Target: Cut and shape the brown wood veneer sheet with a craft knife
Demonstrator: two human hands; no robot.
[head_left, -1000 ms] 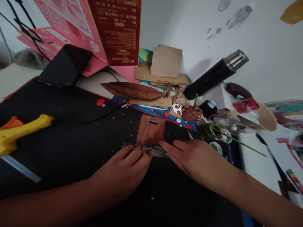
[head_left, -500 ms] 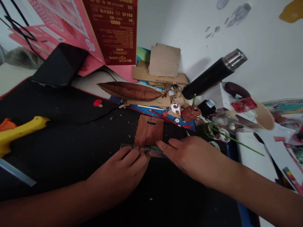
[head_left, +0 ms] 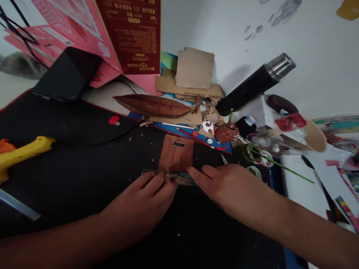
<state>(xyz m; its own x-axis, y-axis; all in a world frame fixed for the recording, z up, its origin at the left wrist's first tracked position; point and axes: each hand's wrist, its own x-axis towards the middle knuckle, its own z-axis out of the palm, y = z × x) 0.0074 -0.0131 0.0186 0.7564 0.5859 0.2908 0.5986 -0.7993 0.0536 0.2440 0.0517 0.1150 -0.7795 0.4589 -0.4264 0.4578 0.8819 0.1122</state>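
A reddish-brown painted cardboard piece (head_left: 176, 155) with a small rectangular slot lies flat on the black mat. Across its near edge runs a flat, see-through strip that looks like a ruler (head_left: 186, 181). My left hand (head_left: 143, 200) has its fingers curled and pressed onto the left part of the ruler, thumb and fingertips close together. At the other end, my right hand (head_left: 227, 186) is closed, with its fingertips down on the ruler's right part. A thin dark green edge shows between the hands; what it belongs to I cannot tell.
Behind stands a brown boat-shaped piece (head_left: 153, 105) on cardboard scraps. A brown paint jar (head_left: 226, 132), a green paint jar (head_left: 245, 154) and a black thermos (head_left: 249, 89) are to the right. On the left lies a yellow glue-gun-like tool (head_left: 26, 153).
The view has shifted slightly. Both hands keep nearly the same place on the ruler, and the brown cardboard piece has not visibly moved.
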